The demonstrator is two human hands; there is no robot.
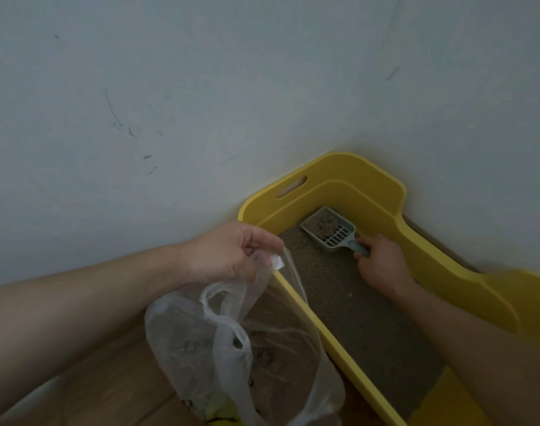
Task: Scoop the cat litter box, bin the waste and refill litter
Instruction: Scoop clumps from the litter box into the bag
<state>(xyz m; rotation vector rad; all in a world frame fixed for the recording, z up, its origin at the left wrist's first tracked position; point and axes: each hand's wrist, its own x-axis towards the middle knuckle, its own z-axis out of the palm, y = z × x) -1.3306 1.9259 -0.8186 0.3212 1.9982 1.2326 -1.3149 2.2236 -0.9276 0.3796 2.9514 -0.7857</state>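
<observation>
One yellow litter box [339,167] is counted, with one handle slot [291,186] cut in its far side. One grey scoop [330,230] and one clear plastic bag [182,339] are seen. Two hands are shown: one left hand [231,253] and one right hand [382,265]. Inside the scoop, clumps of waste [325,229] are seen, but their number cannot be told. One wall [201,87] and one wooden floor [109,379] are counted.

Bare arms [78,309], left hand [228,253], right hand [382,262].
</observation>
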